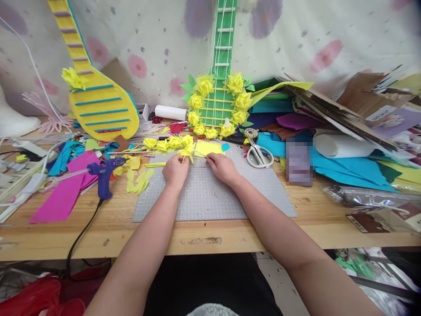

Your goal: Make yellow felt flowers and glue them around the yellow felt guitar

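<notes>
Over the grey cutting mat (204,202), my left hand (176,170) pinches a yellow paper flower (187,151) with pointed petals. My right hand (223,167) is closed just to its right, its fingertips on a thin pale stick (201,154) that points at the flower. Behind the hands lies a yellow paper sheet (210,148). Several finished yellow paper flowers (163,145) sit in a row at the back left of the mat. Beyond stands a green cardboard guitar (215,104) ringed with yellow flowers.
Left of the mat rests a blue glue gun (104,175), its cord hanging over the table edge. Scissors (259,154) lie at the mat's back right. A yellow cardboard instrument (101,105) leans at the back left. Coloured paper (348,171) and cardboard (365,96) pile up on the right.
</notes>
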Motion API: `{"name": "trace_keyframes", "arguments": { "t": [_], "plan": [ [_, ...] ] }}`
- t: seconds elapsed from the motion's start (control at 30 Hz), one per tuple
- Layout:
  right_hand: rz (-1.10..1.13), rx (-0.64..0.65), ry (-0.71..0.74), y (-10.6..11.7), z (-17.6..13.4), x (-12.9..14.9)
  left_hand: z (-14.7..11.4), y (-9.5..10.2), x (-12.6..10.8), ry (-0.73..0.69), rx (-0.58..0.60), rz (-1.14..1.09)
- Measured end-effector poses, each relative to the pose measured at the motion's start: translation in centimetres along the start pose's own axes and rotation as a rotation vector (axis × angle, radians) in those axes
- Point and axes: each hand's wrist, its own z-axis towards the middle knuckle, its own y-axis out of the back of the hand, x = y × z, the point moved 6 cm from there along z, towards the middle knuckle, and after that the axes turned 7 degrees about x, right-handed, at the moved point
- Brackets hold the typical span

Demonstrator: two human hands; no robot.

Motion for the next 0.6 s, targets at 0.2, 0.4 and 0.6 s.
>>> {"name": "trace_keyframes", "arguments": {
  "t": [0.2, 0.4, 0.6],
  "plan": [
    [0.242, -0.099, -0.114, 0.1, 0.0, -1.6, -1.5, -0.2, -2.3, -0.172, 0.190, 0.123],
    [0.303, -0.161, -0.199, 0.3, 0.0, -3.0, 0.1, 2.7, 0.5, -0.101, -0.035, -0.185],
    [0.153, -0.201, -0.088, 1.1, 0.7, -1.6, 2.9, 1.4, 2.1, -0.145, -0.051, -0.247]
  ]
}}
